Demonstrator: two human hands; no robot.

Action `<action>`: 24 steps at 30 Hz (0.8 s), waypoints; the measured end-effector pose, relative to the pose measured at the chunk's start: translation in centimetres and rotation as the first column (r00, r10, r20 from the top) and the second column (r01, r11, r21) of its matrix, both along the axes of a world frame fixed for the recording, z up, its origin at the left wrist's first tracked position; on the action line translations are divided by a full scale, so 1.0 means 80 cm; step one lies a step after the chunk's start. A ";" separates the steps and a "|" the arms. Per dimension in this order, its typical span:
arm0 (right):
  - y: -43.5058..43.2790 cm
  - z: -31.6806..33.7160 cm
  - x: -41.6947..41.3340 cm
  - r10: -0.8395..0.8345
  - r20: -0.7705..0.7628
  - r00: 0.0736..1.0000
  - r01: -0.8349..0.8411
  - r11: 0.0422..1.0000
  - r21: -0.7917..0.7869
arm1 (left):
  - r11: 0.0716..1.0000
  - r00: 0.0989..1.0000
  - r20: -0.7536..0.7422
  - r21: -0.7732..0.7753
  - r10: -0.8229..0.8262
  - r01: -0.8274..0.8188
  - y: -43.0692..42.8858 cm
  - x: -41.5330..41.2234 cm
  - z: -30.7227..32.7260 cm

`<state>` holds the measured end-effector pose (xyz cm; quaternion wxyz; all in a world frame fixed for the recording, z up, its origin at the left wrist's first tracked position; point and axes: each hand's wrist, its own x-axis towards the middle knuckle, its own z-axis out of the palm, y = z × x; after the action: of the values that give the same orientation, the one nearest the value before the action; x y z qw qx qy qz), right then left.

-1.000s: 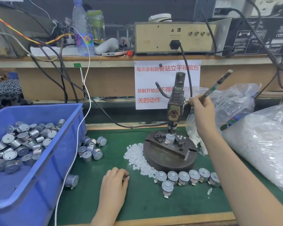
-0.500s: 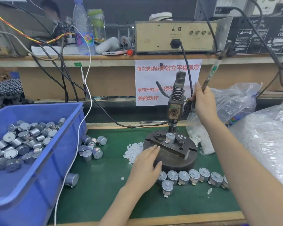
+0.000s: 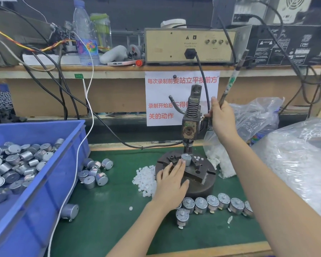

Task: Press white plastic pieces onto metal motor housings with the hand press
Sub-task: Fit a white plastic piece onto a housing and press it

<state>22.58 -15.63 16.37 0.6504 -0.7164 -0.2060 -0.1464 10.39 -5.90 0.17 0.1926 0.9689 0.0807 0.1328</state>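
While at housing (image 3: 186,159), L hand (image 3: 171,184) flat

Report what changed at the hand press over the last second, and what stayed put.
The left hand left the green mat and moved up onto the press base; its fingertips now reach the motor housing seated there. The right hand swung the lever from slanted to nearly upright, grip unbroken. The row of motors, white pieces and blue bin stayed put.

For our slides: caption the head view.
Right hand grips press lever; left hand touches motor housing on fixture.
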 end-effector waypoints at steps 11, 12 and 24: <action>0.001 -0.045 -0.034 -0.081 0.070 0.994 0.074 0.993 0.096 | 1.000 1.000 0.000 -0.019 -0.010 0.010 0.004 -0.002 -0.001; 0.002 -0.045 -0.034 -0.092 0.059 0.994 0.085 0.990 0.108 | 1.000 1.000 -0.005 -0.020 -0.019 0.019 0.004 -0.003 0.000; 0.001 -0.027 -0.032 -0.032 0.006 0.999 0.032 0.999 0.022 | 0.970 0.956 0.170 0.004 0.238 -0.242 0.076 -0.112 -0.021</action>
<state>19.99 -15.59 14.20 0.6549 -0.7121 -0.1950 -0.1614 1.41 0.16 -1.48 0.1693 0.9396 0.1793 0.2374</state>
